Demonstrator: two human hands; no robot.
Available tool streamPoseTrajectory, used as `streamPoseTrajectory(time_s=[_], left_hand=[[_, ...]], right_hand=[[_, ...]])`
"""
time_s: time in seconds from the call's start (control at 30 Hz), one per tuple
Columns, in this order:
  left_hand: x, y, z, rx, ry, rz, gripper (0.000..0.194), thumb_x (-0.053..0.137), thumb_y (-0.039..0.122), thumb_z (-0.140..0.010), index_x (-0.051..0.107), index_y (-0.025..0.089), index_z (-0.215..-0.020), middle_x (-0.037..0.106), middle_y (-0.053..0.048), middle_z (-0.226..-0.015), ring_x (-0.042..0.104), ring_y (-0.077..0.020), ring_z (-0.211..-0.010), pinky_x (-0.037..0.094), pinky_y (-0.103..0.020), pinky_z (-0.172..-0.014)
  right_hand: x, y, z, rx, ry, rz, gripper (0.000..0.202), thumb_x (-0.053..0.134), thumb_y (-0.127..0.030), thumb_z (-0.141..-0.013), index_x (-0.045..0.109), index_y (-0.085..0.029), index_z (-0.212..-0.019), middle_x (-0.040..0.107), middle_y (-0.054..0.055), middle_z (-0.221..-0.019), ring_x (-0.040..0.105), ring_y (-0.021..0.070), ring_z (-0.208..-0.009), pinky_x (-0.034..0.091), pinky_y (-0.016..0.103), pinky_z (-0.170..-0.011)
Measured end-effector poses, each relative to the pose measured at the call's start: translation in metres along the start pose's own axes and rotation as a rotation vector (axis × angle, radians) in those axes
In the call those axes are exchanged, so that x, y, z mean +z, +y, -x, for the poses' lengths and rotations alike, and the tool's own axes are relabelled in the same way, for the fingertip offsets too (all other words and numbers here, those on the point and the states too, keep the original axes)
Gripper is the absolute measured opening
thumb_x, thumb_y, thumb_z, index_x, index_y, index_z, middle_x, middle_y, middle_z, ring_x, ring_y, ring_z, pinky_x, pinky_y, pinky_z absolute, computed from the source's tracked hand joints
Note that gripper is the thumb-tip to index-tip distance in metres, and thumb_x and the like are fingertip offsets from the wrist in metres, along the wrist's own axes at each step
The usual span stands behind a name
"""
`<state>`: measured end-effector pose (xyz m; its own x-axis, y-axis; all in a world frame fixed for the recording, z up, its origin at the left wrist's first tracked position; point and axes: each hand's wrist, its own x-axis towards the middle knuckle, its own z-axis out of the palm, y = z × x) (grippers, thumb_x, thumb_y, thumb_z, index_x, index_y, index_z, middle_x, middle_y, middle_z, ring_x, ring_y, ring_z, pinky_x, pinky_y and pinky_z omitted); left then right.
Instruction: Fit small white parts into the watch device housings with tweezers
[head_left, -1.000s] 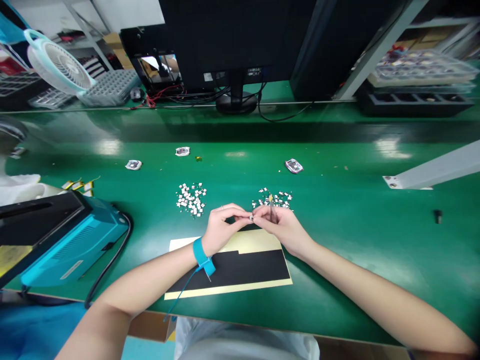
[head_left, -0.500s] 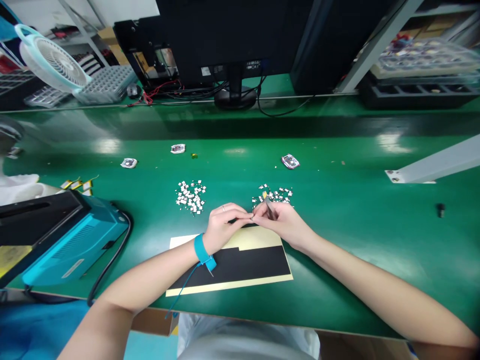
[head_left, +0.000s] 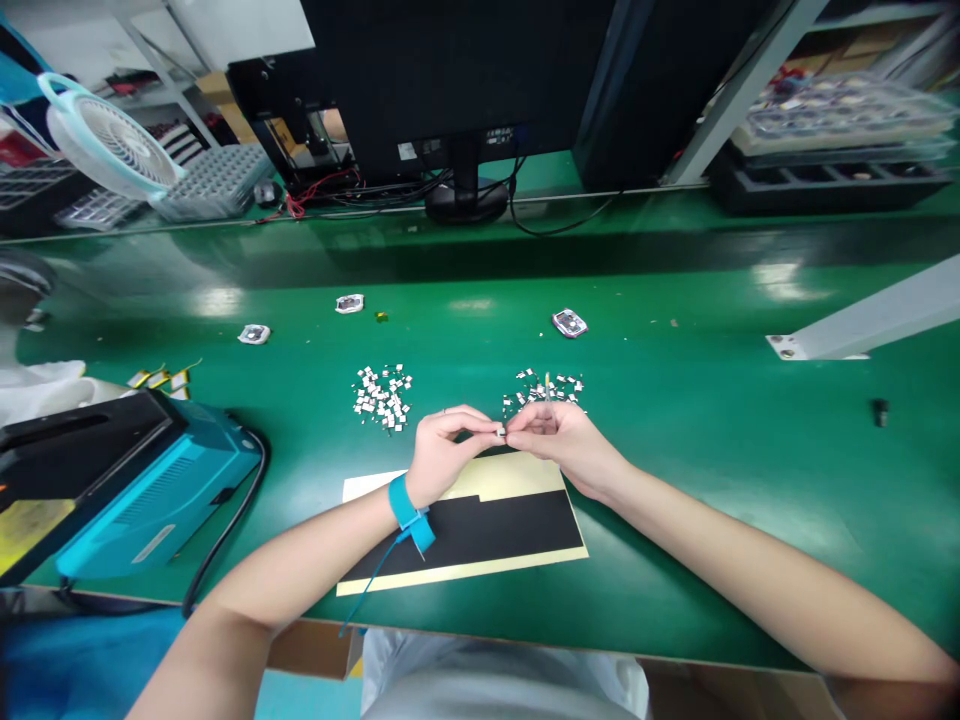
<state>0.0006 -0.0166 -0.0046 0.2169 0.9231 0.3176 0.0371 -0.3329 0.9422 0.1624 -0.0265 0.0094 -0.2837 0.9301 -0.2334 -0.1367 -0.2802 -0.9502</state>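
Observation:
A small white rectangular part point(head_left: 500, 431) is pinched between the thumb and forefinger of my left hand point(head_left: 442, 450). My right hand point(head_left: 566, 440) meets it there, its thumb and forefinger pressed together at the part's right side. Tweezers point(head_left: 547, 385) stick up from the curled fingers of my right hand; most of their length is hidden. Beneath both hands lies a sheet of yellow backing paper point(head_left: 521, 475) with a black strip point(head_left: 502, 530). One pile of small white parts point(head_left: 381, 397) sits beyond my left hand, another pile point(head_left: 529, 385) beyond my right.
A teal-and-black machine point(head_left: 161, 490) with a cable stands at left. Small cased units point(head_left: 570, 323) lie farther back on the green table point(head_left: 712, 420). A white metal bracket point(head_left: 870, 310) rises at right, and a monitor stand point(head_left: 465, 195) is at the back. A blue wrist strap point(head_left: 405, 505) circles my left wrist.
The tweezers in my right hand have turned more upright. The white part between my fingertips now shows more plainly. The view has shifted slightly; both hands stay nearly in place.

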Motion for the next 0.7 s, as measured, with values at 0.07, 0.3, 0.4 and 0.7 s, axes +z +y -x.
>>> streamPoseTrajectory(time_s=[0.07,0.3,0.4,0.7], left_hand=[[-0.0009,-0.0002,0.0002,0.013,-0.003,-0.006,0.003,0.069,0.018,-0.065,0.067,0.017,-0.065,0.067,-0.002,-0.066,0.061,-0.0104,-0.061,0.050,-0.021,-0.058],[-0.0022,0.0003,0.0004,0.124,-0.028,-0.105,0.002,0.067,0.015,-0.067,0.067,0.016,-0.067,0.067,-0.002,-0.068,0.061,-0.0097,-0.062,0.050,-0.020,-0.060],[-0.0022,-0.0012,-0.0008,0.157,-0.021,-0.166,0.002,0.066,0.015,-0.068,0.067,0.016,-0.069,0.068,-0.003,-0.069,0.061,-0.0103,-0.063,0.050,-0.021,-0.061],[-0.0039,-0.0029,-0.0004,0.232,-0.044,-0.200,0.002,0.065,0.015,-0.069,0.067,0.016,-0.069,0.068,-0.003,-0.068,0.062,-0.0104,-0.062,0.051,-0.021,-0.058]], right_hand=[[0.0020,0.0000,0.0019,-0.027,0.008,0.025,0.024,0.074,-0.034,-0.059,0.060,-0.015,-0.065,0.053,-0.001,-0.059,0.044,0.0097,-0.055,0.030,0.022,-0.050],[0.0027,0.0012,0.0036,-0.089,-0.005,0.088,0.023,0.069,-0.036,-0.065,0.057,-0.016,-0.065,0.053,0.000,-0.067,0.043,0.0115,-0.058,0.029,0.024,-0.051],[0.0022,0.0007,0.0042,-0.124,-0.019,0.102,0.024,0.067,-0.036,-0.066,0.054,-0.016,-0.063,0.054,0.001,-0.073,0.042,0.0116,-0.059,0.028,0.024,-0.052],[0.0015,-0.0026,0.0033,-0.138,-0.061,0.141,0.024,0.066,-0.036,-0.068,0.054,-0.016,-0.063,0.053,0.001,-0.072,0.042,0.0123,-0.060,0.028,0.024,-0.052]])
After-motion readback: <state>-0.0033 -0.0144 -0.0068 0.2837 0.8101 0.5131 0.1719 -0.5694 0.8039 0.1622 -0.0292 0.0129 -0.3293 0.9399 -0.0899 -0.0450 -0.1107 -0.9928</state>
